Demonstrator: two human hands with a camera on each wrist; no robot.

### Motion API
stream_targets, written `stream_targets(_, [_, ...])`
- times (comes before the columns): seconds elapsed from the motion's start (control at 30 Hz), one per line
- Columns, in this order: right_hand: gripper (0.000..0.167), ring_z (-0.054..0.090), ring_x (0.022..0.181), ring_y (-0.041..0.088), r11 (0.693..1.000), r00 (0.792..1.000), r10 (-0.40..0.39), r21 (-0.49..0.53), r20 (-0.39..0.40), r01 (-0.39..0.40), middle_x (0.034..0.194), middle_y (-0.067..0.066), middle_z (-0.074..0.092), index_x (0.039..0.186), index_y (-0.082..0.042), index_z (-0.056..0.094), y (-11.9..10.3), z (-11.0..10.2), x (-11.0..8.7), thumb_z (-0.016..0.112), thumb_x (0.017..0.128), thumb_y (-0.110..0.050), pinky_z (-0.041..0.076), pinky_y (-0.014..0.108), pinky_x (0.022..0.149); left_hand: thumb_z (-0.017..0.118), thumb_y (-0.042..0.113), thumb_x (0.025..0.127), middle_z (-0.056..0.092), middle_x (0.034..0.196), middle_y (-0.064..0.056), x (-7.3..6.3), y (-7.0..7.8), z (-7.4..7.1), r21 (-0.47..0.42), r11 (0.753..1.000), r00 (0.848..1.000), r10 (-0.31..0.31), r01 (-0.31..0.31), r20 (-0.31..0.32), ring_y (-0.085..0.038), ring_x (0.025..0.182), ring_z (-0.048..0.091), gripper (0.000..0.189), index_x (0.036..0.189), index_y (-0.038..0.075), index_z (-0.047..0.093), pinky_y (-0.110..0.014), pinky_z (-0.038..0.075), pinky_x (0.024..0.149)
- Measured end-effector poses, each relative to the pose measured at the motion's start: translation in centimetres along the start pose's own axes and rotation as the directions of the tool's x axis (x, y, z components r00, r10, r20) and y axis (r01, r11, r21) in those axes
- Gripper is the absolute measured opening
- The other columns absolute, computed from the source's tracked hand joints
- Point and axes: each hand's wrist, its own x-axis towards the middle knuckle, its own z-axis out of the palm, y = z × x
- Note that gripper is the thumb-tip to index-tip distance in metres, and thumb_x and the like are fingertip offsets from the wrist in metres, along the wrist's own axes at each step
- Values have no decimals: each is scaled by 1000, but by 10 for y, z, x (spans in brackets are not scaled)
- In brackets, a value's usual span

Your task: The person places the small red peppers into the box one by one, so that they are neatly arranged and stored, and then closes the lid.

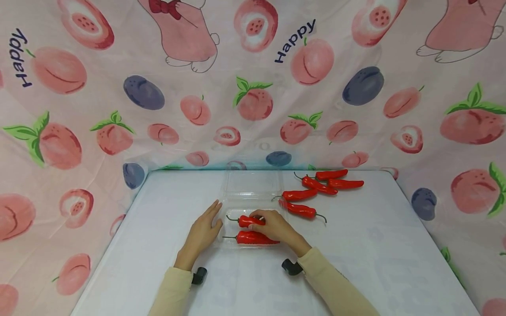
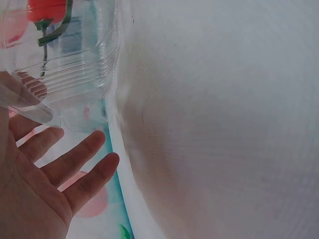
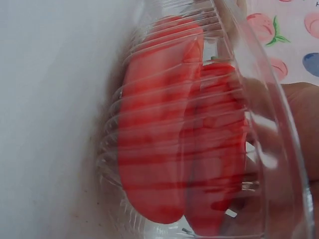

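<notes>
R grip (image 1: 273,224) pinches red pepper (image 1: 245,220) in clr tray (image 1: 229,229).
L grip (image 1: 202,230) straight-fingered at tray's L edge; light tray cd skid if pepper's pushed sideways.

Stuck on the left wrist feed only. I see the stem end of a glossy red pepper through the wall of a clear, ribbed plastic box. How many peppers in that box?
Observer: Two. The head view shows a long, glossy red near pepper and a matching far pepper inside the clear, ribbed plastic box.
Operator: Right hand on either one?
Observer: Yes, the right hand holds the far pepper between thumb and fingers.
Operator: Any outside the box?
Observer: Five loose red peppers, grouped toward the right on the white tabletop.
</notes>
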Motion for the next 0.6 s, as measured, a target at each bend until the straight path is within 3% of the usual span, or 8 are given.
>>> stream_targets(0.6, [36, 60, 100, 17, 998, 1000, 16, -56, -19, -17, 118, 2, 69, 124, -20, 66, 1, 5, 2, 71, 89, -29, 55, 38, 92, 58, 19, 95, 41, 156, -2, 0, 4, -2, -4, 1000, 1000, -3, 3, 11, -34, 137, 47, 52, 146, 13, 48, -54, 43, 108])
